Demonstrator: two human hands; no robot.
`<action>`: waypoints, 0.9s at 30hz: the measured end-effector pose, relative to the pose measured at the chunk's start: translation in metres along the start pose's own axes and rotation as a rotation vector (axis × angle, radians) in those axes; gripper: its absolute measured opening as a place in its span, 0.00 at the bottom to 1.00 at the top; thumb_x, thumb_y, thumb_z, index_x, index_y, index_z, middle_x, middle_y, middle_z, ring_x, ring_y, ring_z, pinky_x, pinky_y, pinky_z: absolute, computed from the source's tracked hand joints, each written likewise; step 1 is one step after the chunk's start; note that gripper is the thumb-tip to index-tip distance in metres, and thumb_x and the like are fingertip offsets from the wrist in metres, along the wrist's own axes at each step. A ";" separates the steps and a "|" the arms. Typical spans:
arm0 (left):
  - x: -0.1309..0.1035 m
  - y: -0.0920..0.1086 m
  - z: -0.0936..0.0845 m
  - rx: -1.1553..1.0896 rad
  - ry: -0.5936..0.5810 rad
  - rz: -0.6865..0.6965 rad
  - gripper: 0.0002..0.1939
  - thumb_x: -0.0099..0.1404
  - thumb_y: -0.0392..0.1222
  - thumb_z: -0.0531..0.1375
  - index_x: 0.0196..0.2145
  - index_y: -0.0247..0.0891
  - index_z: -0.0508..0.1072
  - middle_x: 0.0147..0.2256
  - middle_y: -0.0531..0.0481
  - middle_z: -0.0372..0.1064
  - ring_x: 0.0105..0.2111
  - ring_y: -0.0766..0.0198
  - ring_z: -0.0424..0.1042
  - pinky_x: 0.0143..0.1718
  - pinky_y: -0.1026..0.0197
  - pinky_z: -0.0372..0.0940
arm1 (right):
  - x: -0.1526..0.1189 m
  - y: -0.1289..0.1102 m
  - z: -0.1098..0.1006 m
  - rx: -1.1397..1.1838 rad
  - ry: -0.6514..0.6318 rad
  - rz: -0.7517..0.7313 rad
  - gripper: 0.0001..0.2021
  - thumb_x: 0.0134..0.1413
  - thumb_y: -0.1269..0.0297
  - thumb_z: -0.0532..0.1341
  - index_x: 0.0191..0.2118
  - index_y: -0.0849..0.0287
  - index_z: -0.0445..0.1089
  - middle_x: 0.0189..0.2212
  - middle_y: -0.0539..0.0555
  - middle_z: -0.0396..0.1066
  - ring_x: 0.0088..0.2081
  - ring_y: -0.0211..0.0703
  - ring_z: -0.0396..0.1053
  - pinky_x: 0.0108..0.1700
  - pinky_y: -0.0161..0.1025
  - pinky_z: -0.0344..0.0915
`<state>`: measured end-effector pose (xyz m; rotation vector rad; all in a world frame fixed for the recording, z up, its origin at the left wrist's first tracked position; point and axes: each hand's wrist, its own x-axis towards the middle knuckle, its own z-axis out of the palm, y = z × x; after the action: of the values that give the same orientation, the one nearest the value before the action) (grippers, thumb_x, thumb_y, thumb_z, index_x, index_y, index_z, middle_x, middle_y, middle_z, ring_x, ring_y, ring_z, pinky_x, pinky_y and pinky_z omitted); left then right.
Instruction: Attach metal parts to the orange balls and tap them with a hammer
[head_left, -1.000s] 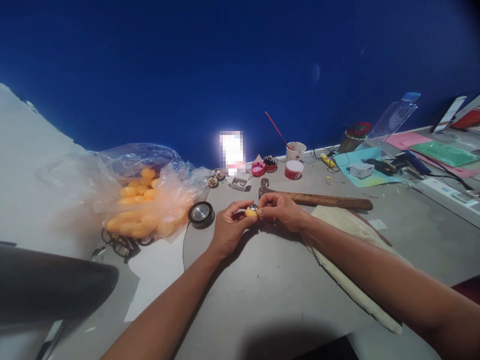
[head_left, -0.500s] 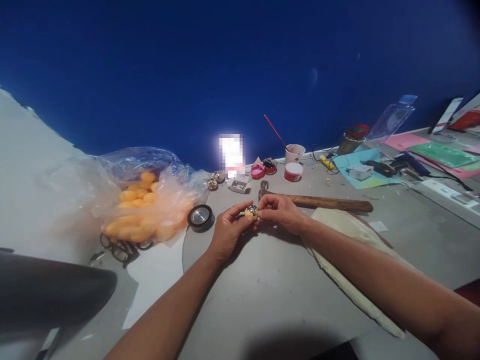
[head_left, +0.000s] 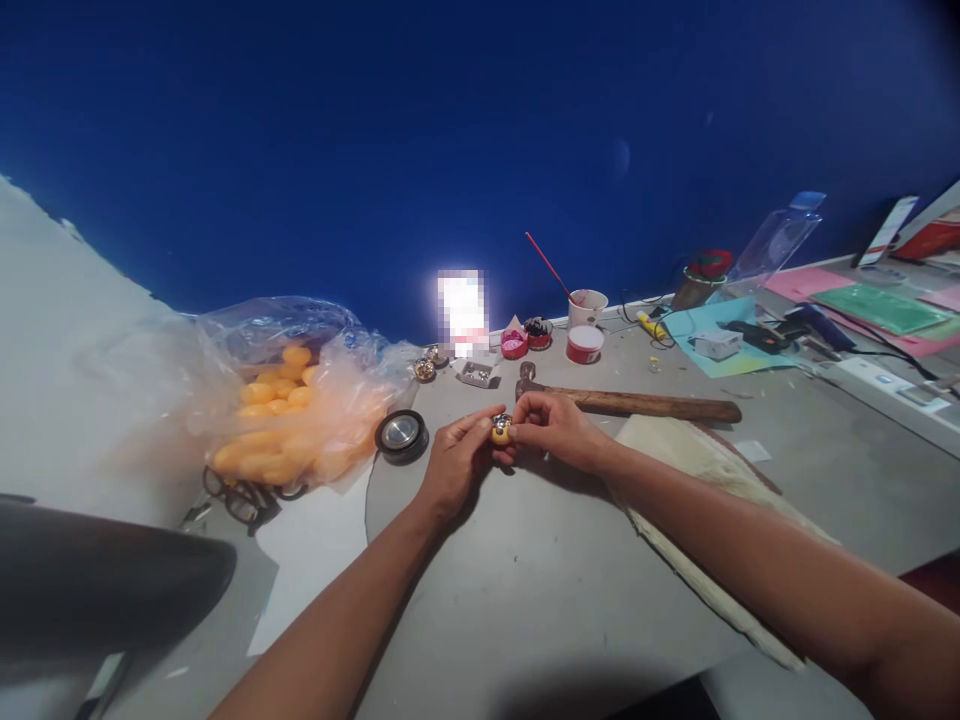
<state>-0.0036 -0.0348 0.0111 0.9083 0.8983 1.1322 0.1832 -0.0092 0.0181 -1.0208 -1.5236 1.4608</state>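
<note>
A small orange ball, its upper part covered in shiny silver pieces, is held over the grey table between both hands. My left hand is closed around its left side, thumb and fingers gripping it. My right hand is closed too, with its fingertips pinched against the ball's right side; any small piece between them is too small to make out. Behind the hands sits a small grey box with silver pieces in it. Similar shiny balls rest left of that box.
A clear bag of orange balls and a round black-rimmed tin lie left. Beyond my right hand is a hammer, near a folded cloth. Red-and-white tubs and a paper cup with a red stick stand at the back.
The ball has turned in my fingers, showing more orange below the silver pieces. Both hands stay in nearly the same place.
</note>
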 end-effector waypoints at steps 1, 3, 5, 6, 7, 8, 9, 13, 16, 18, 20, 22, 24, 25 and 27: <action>0.000 -0.001 0.000 -0.021 -0.017 -0.003 0.35 0.56 0.58 0.76 0.52 0.29 0.82 0.32 0.42 0.81 0.26 0.59 0.78 0.32 0.54 0.76 | 0.000 0.000 0.000 0.005 0.003 0.002 0.17 0.48 0.52 0.76 0.31 0.56 0.71 0.24 0.51 0.78 0.24 0.38 0.70 0.25 0.34 0.59; 0.001 -0.001 0.001 -0.026 -0.033 -0.011 0.34 0.54 0.57 0.77 0.52 0.30 0.81 0.32 0.43 0.81 0.27 0.60 0.78 0.32 0.55 0.75 | 0.000 0.000 0.000 -0.001 0.003 0.008 0.16 0.48 0.53 0.75 0.31 0.56 0.71 0.24 0.51 0.78 0.24 0.38 0.70 0.25 0.34 0.60; 0.001 0.000 0.001 0.019 -0.018 0.003 0.32 0.52 0.51 0.79 0.51 0.32 0.81 0.31 0.46 0.80 0.28 0.61 0.77 0.31 0.58 0.73 | 0.000 -0.001 0.000 -0.043 -0.001 0.000 0.14 0.49 0.55 0.74 0.31 0.56 0.72 0.24 0.50 0.77 0.23 0.38 0.69 0.25 0.35 0.60; 0.001 0.000 0.000 0.050 0.003 0.022 0.31 0.52 0.48 0.79 0.51 0.33 0.82 0.30 0.47 0.79 0.27 0.63 0.76 0.30 0.60 0.71 | 0.000 -0.002 0.000 -0.074 0.001 -0.014 0.12 0.50 0.56 0.73 0.31 0.56 0.72 0.24 0.50 0.77 0.23 0.37 0.68 0.25 0.35 0.60; 0.001 0.001 -0.001 0.080 0.031 0.047 0.29 0.52 0.46 0.79 0.50 0.34 0.82 0.29 0.49 0.78 0.26 0.65 0.74 0.29 0.62 0.69 | 0.001 -0.002 -0.001 -0.106 0.013 -0.034 0.10 0.51 0.57 0.71 0.32 0.56 0.72 0.24 0.50 0.76 0.23 0.37 0.67 0.25 0.35 0.60; 0.002 0.001 -0.002 0.107 0.060 0.074 0.27 0.52 0.45 0.78 0.49 0.36 0.83 0.29 0.50 0.77 0.25 0.67 0.72 0.28 0.63 0.67 | 0.002 -0.002 -0.004 -0.139 0.038 -0.060 0.08 0.52 0.59 0.69 0.32 0.55 0.73 0.25 0.49 0.76 0.23 0.37 0.67 0.25 0.35 0.60; 0.003 0.002 -0.003 0.129 0.084 0.097 0.26 0.53 0.44 0.78 0.49 0.37 0.83 0.29 0.51 0.77 0.25 0.69 0.70 0.28 0.64 0.66 | 0.003 -0.002 -0.007 -0.183 0.076 -0.093 0.06 0.54 0.60 0.67 0.33 0.55 0.73 0.26 0.49 0.77 0.24 0.38 0.67 0.27 0.36 0.61; 0.007 0.002 -0.009 0.148 0.108 0.129 0.25 0.52 0.41 0.77 0.49 0.38 0.84 0.30 0.53 0.76 0.26 0.70 0.69 0.30 0.66 0.64 | 0.008 -0.003 -0.028 -0.632 0.285 -0.213 0.05 0.58 0.68 0.62 0.38 0.55 0.76 0.35 0.53 0.80 0.36 0.45 0.74 0.41 0.41 0.67; 0.010 0.002 -0.010 0.042 0.092 0.076 0.24 0.52 0.43 0.77 0.47 0.37 0.83 0.32 0.50 0.77 0.27 0.68 0.72 0.30 0.64 0.65 | 0.011 -0.004 -0.045 -1.095 0.289 -0.152 0.13 0.60 0.71 0.62 0.49 0.59 0.77 0.48 0.61 0.79 0.51 0.54 0.74 0.52 0.46 0.65; 0.011 0.002 -0.010 -0.046 0.086 0.018 0.24 0.51 0.43 0.77 0.46 0.35 0.82 0.34 0.47 0.78 0.27 0.66 0.73 0.29 0.64 0.65 | 0.012 -0.005 -0.053 -1.266 0.216 -0.045 0.15 0.62 0.67 0.65 0.54 0.60 0.76 0.52 0.65 0.76 0.55 0.59 0.72 0.55 0.48 0.64; 0.011 0.003 -0.011 -0.101 0.082 -0.010 0.24 0.50 0.42 0.77 0.45 0.34 0.81 0.35 0.46 0.79 0.26 0.66 0.74 0.28 0.64 0.64 | 0.013 -0.004 -0.056 -1.339 0.158 0.047 0.16 0.63 0.61 0.67 0.55 0.59 0.75 0.53 0.64 0.75 0.56 0.61 0.72 0.53 0.48 0.65; 0.011 0.005 -0.012 -0.126 0.079 -0.006 0.24 0.51 0.43 0.77 0.45 0.33 0.81 0.36 0.45 0.79 0.26 0.66 0.74 0.27 0.64 0.63 | 0.014 -0.003 -0.056 -1.375 0.146 0.095 0.16 0.65 0.57 0.67 0.54 0.57 0.75 0.53 0.63 0.75 0.56 0.61 0.72 0.51 0.48 0.65; 0.011 0.006 -0.014 -0.150 0.080 0.005 0.24 0.54 0.46 0.76 0.46 0.32 0.80 0.36 0.44 0.78 0.26 0.64 0.75 0.27 0.64 0.64 | 0.015 -0.003 -0.053 -1.409 0.156 0.114 0.14 0.69 0.56 0.64 0.54 0.57 0.74 0.53 0.63 0.75 0.56 0.60 0.72 0.50 0.47 0.65; 0.012 0.006 -0.014 -0.161 0.080 0.008 0.25 0.55 0.47 0.75 0.47 0.31 0.80 0.35 0.45 0.78 0.27 0.63 0.76 0.27 0.63 0.65 | 0.015 -0.002 -0.051 -1.429 0.161 0.117 0.13 0.70 0.56 0.63 0.53 0.57 0.74 0.52 0.63 0.75 0.56 0.59 0.72 0.50 0.47 0.64; 0.013 0.006 -0.015 -0.174 0.077 0.011 0.27 0.54 0.46 0.75 0.49 0.31 0.79 0.35 0.46 0.77 0.28 0.63 0.76 0.27 0.64 0.66 | 0.014 -0.002 -0.046 -1.470 0.172 0.115 0.12 0.73 0.58 0.61 0.53 0.59 0.74 0.52 0.64 0.76 0.56 0.59 0.73 0.51 0.47 0.64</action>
<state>-0.0171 -0.0191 0.0100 0.7322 0.8432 1.2412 0.2206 0.0212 0.0219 -1.9431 -2.3808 0.0345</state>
